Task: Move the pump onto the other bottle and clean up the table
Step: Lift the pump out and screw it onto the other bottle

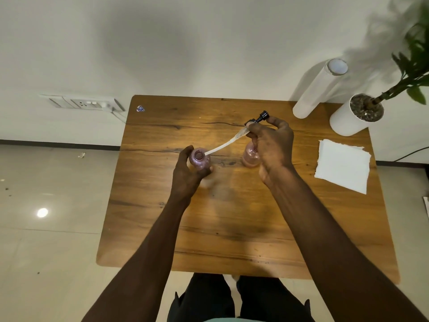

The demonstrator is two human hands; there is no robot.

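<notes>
Two small pink bottles stand on the wooden table (232,228). My left hand (185,173) grips the left bottle (200,159), whose neck is uncovered. My right hand (271,145) holds the black pump (261,117) by its head, above and beyond the right bottle (250,156), which my palm partly hides. The pump's pale tube (222,146) slants down to the left, and its tip rests at the mouth of the left bottle.
A stack of white paper napkins (343,166) lies at the right side of the table. A white paper roll (318,89) and a white plant pot (355,115) stand at the back right corner. A small sticker (140,109) marks the back left corner.
</notes>
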